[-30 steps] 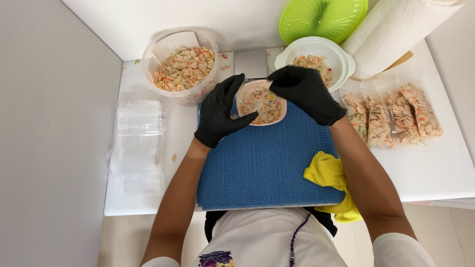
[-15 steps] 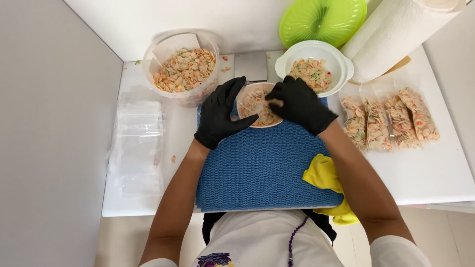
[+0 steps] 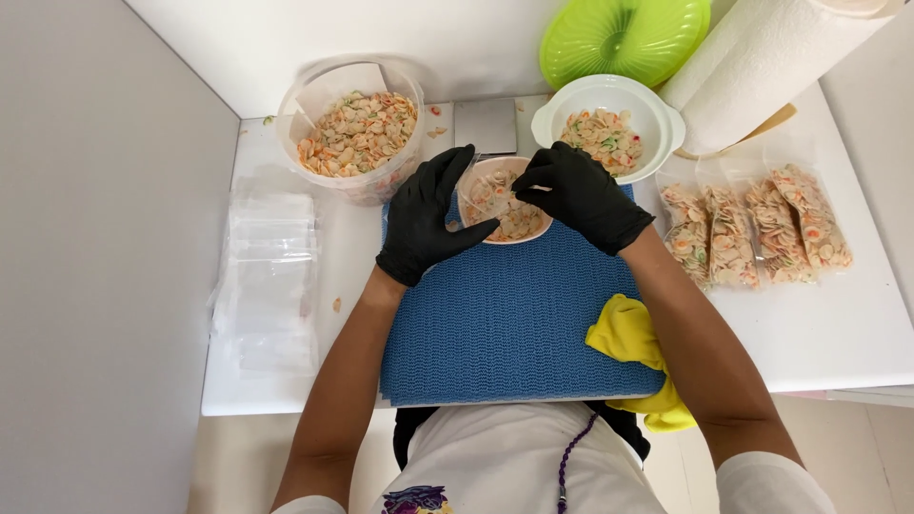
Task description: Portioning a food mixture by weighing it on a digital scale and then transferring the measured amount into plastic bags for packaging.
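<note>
Left hand [image 3: 426, 221]: I cupped the small bowl [image 3: 505, 200], steadying it.
Right hand [image 3: 583, 193]: returned from white bowl [image 3: 609, 128], pinching something over small bowl.

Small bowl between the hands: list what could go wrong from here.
1. The small bowl sits at the far edge of the blue mat, gripped by the left hand; a nudge might tip the pieces out.
2. The right hand works close beside the white bowl, so a sleeve or wrist could knock it.
3. Loose pieces already lie on the table; more may scatter.
</note>
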